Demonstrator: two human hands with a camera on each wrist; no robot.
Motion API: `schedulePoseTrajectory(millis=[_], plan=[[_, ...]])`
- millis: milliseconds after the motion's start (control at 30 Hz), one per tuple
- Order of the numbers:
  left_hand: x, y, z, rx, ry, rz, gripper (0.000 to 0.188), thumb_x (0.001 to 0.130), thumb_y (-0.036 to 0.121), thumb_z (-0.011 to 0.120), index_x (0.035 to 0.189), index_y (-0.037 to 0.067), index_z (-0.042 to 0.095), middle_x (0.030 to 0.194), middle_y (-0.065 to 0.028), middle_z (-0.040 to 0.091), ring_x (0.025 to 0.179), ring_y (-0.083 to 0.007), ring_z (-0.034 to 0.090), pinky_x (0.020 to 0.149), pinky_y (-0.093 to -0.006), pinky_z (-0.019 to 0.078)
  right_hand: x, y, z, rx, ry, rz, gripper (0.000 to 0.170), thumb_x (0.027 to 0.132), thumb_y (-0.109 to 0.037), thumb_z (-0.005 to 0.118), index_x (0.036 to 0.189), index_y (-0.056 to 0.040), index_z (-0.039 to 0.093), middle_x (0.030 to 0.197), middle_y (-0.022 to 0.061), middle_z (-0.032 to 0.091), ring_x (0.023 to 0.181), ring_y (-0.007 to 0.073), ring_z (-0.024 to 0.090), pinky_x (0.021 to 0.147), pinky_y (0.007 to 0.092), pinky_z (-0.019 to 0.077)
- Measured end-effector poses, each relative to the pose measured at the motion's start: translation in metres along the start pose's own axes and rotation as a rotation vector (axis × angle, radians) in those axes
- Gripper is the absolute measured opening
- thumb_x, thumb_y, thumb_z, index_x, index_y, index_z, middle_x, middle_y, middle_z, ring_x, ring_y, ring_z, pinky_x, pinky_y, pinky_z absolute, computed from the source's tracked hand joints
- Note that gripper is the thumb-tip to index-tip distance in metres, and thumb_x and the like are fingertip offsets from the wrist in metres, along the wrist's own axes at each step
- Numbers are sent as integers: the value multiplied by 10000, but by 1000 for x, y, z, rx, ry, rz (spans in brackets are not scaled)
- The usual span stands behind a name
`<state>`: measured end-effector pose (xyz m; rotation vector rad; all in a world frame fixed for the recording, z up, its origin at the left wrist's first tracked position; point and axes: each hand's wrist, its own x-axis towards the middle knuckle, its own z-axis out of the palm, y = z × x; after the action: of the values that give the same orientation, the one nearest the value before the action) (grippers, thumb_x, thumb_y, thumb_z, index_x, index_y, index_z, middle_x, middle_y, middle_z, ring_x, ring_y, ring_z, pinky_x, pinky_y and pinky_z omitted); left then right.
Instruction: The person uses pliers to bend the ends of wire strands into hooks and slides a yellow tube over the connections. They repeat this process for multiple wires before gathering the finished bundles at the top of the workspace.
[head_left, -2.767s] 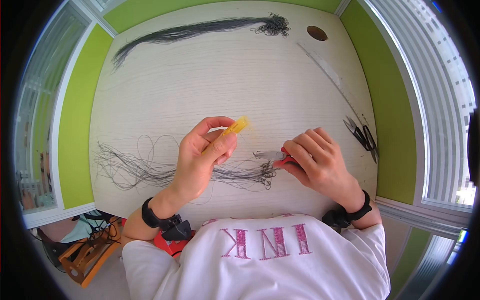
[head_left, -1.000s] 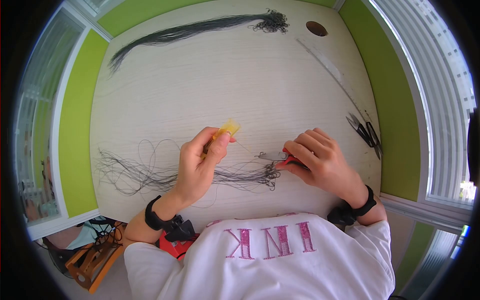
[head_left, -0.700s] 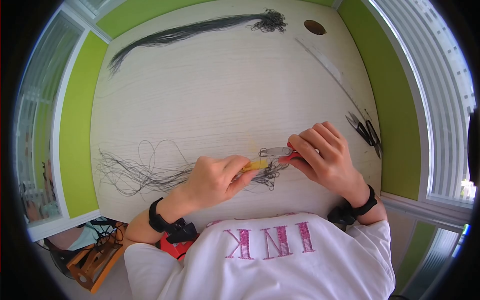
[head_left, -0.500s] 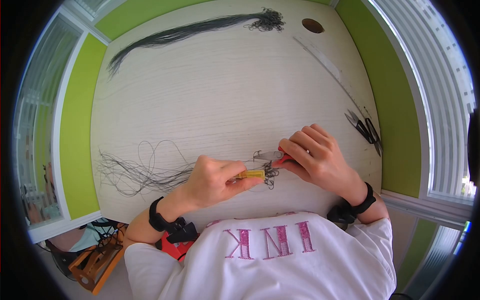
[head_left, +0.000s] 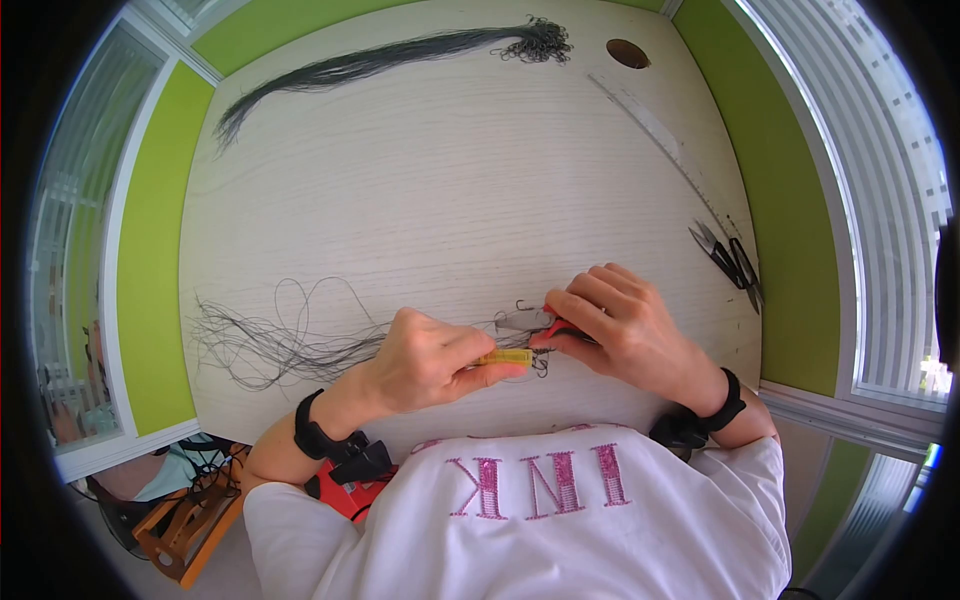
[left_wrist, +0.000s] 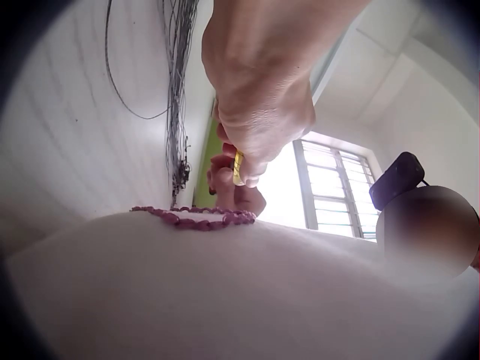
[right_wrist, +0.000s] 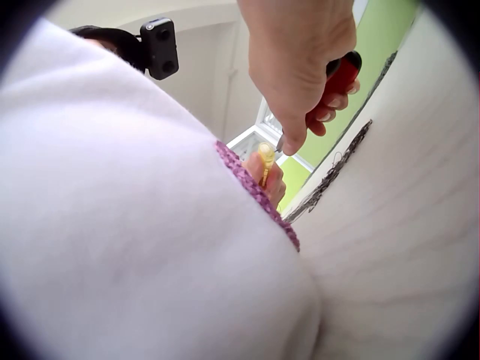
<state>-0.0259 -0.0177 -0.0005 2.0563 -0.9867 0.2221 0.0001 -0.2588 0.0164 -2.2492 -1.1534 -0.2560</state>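
Note:
My left hand (head_left: 425,360) pinches a slim yellow stick-like thing (head_left: 508,357) with dark print on its side and a see-through end. Much of it is hidden in the fingers. My right hand (head_left: 622,330) grips red-and-black-handled pliers (head_left: 525,318), whose metal nose points left and holds a small fish hook (head_left: 520,304). The yellow end lies just below the pliers in the head view. Under both hands runs a loose bundle of dark fishing lines (head_left: 270,345), with a cluster of hooks (head_left: 541,364) at its right end.
A second, neater bundle of hooked lines (head_left: 400,55) lies along the back of the table (head_left: 450,180). At the right are a clear ruler (head_left: 660,145) and black-handled scissors (head_left: 735,262). Green panels (head_left: 795,230) border the table, and a round hole (head_left: 628,54) is at the back right.
My left hand has come down and right, bringing the yellow thing from upright slant to nearly level beside the pliers. Lately my right hand has shifted slightly left and down with pliers and hook.

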Motion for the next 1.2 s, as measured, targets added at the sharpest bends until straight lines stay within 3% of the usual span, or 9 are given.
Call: schedulePoseTrajectory(millis=[133, 200, 1133, 1200], plan=[[-1, 0, -1, 23, -4, 16, 372, 794, 294, 800, 640, 92, 530, 474, 6, 485, 358, -147, 443, 335, -280, 331, -1, -1, 0, 31, -11, 17, 311, 707, -201, 793, 921, -43, 633, 766, 53, 568, 664, 224, 564, 615, 337, 465], [-1, -1, -3, 36, -63, 36, 309, 752, 211, 830, 683, 59, 570, 535, -21, 542, 387, -133, 490, 358, -275, 361, -1, -2, 0, 38, -18, 23, 307, 710, -200, 791, 922, -43, 634, 767, 56, 570, 667, 229, 568, 617, 340, 469], [1, 0, -2, 85, -82, 73, 305, 747, 233, 833, 686, 61, 589, 521, -26, 544, 388, -147, 497, 362, -282, 366, -4, -5, 5, 103, -38, 75, 299, 694, -148, 793, 911, -28, 626, 769, 76, 577, 694, 252, 584, 633, 361, 484], [7, 6, -2, 87, -67, -47, 291, 775, 231, 817, 716, 48, 598, 532, -43, 553, 399, -169, 507, 376, -278, 376, -3, -3, 5, 88, -14, 71, 295, 701, -153, 794, 906, -28, 624, 761, 74, 577, 691, 252, 585, 634, 361, 482]])
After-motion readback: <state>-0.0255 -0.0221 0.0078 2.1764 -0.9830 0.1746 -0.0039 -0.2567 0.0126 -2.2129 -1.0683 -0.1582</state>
